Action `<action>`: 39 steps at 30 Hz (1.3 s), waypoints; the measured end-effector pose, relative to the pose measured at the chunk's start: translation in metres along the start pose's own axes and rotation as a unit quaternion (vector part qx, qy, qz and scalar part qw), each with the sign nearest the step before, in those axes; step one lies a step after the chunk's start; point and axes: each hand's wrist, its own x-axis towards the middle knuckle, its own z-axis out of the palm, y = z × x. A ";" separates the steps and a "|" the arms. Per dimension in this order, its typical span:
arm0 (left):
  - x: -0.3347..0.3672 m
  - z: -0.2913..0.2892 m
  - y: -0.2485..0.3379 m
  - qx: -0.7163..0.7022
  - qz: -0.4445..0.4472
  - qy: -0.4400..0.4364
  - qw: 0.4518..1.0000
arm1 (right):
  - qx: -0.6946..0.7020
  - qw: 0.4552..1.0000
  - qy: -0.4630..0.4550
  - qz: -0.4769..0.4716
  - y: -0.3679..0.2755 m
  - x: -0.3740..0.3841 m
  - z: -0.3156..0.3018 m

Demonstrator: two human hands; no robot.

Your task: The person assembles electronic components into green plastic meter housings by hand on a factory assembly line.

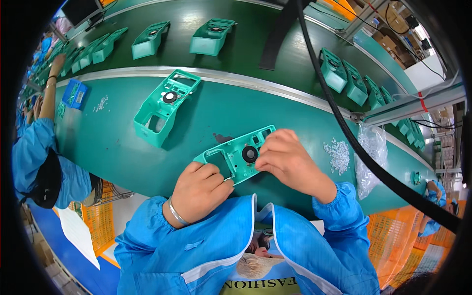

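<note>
A green plastic housing (pixel 235 150) lies tilted on the bench in front of me, with a round black speaker (pixel 250 154) set in it. My left hand (pixel 199 194) is closed around its near left end, by the large rectangular opening. Beside the speaker, my right hand (pixel 290 160) has its thumb and fingers pinched together at the housing's right part. Whatever sits in that pinch is hidden by the fingers. Farther off to the left stands a second green housing (pixel 153 109), apart from both hands, with a light-centred speaker in it.
Small white pieces (pixel 337 156) lie right of my hand, next to a clear plastic bag (pixel 369 157). A black cable (pixel 339 115) crosses the right side. Beyond the metal rail, a dark green conveyor (pixel 177 46) carries several housings. At left are a blue bin (pixel 75 94) and a co-worker's arm (pixel 49 98).
</note>
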 end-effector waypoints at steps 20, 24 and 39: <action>-0.003 0.003 -0.004 0.003 0.004 0.026 1.000 | -0.096 0.991 -0.094 -0.027 -0.010 0.025 0.003; -0.003 0.003 -0.005 -0.001 0.000 0.018 1.000 | 0.013 0.990 -0.136 0.041 0.007 0.024 0.004; 0.020 0.001 -0.023 0.019 0.015 0.025 0.999 | 0.008 0.989 0.066 0.135 0.004 -0.004 0.001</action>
